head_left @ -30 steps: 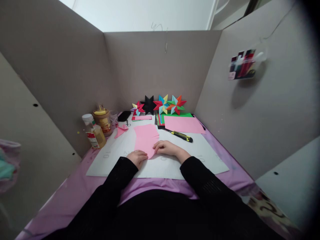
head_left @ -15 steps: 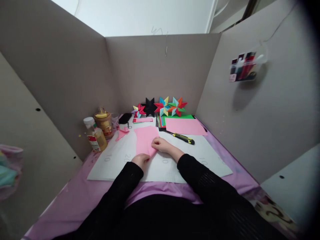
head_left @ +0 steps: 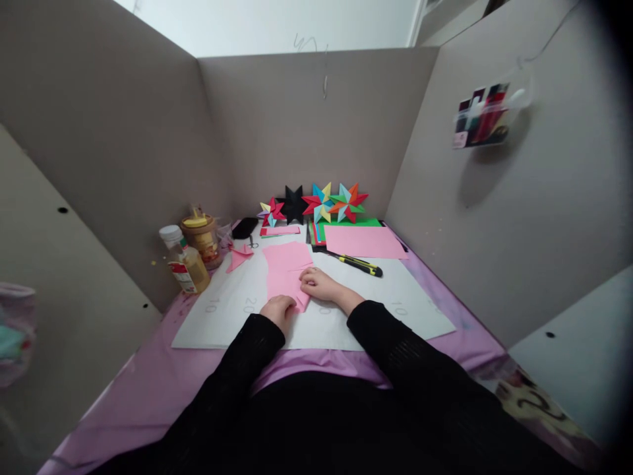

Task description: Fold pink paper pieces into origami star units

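A sheet of pink paper (head_left: 284,267) lies on the white board, with crease lines near its lower right part. My right hand (head_left: 317,284) rests at the paper's right edge, fingers bent and pressed together on it. At the lower left edge of the same paper is my left hand (head_left: 279,310), its fingers curled and closed at the paper; the fingertips are partly hidden. A small folded pink paper piece (head_left: 240,256) sits to the left of the sheet.
A yellow-and-black utility knife (head_left: 359,265) lies right of the paper, below a pink sheet (head_left: 366,242). Folded paper stars (head_left: 320,202) stand at the back. A bottle (head_left: 185,260), a jar (head_left: 202,239), a black phone-like object (head_left: 246,228) and small scissors (head_left: 252,243) are at left.
The paper's lower right part, lifted and folded between my fingers before, now lies flatter with creases showing. My right hand's fingers have lowered onto it. The view has tilted slightly.
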{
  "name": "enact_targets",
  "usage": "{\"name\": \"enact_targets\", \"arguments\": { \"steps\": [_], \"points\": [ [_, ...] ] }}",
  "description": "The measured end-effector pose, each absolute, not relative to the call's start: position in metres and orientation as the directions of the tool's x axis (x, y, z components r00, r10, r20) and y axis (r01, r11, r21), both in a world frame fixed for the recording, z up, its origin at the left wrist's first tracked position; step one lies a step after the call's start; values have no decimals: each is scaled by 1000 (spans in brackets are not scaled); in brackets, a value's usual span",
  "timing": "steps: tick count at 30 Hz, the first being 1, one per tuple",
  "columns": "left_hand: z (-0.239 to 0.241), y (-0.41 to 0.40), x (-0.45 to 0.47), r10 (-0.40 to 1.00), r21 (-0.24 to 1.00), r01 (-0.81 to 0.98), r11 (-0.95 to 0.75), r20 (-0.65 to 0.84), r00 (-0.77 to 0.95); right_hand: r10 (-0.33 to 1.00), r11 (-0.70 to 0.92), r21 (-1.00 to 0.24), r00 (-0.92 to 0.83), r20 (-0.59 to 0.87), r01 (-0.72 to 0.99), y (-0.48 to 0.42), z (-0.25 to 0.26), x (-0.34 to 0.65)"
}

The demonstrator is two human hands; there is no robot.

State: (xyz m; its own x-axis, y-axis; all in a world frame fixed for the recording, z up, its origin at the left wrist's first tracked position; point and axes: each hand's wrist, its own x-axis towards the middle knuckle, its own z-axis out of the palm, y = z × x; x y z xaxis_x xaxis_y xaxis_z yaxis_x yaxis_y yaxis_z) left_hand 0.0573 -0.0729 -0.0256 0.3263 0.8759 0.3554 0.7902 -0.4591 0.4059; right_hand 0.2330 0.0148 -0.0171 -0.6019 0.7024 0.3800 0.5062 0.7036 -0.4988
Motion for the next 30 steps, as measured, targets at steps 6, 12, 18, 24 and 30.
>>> {"name": "enact_targets", "arguments": {
  "steps": [6, 12, 18, 24, 30],
  "points": [
    [-32, -72, 58, 843, 194, 845, -499, 334, 421, 747, 665, -406, -560, 360, 627, 13, -20, 223],
    [-48, -64, 53, 804, 170, 820, -547, 380, 457, 796, 602, -323, -519, 311, 730, 9, -20, 217],
    [-48, -67, 54, 807, 214, 813, -542, 401, 433, 837, 542, -271, -484, 254, 796, 7, -20, 214],
    [-48, -67, 53, 804, 176, 821, -543, 392, 448, 850, 518, -227, -466, 247, 825, 4, -20, 212],
    [-48, -67, 53, 803, 167, 819, -549, 377, 461, 855, 510, -221, -460, 241, 831, 2, -19, 211]
  ]
}}
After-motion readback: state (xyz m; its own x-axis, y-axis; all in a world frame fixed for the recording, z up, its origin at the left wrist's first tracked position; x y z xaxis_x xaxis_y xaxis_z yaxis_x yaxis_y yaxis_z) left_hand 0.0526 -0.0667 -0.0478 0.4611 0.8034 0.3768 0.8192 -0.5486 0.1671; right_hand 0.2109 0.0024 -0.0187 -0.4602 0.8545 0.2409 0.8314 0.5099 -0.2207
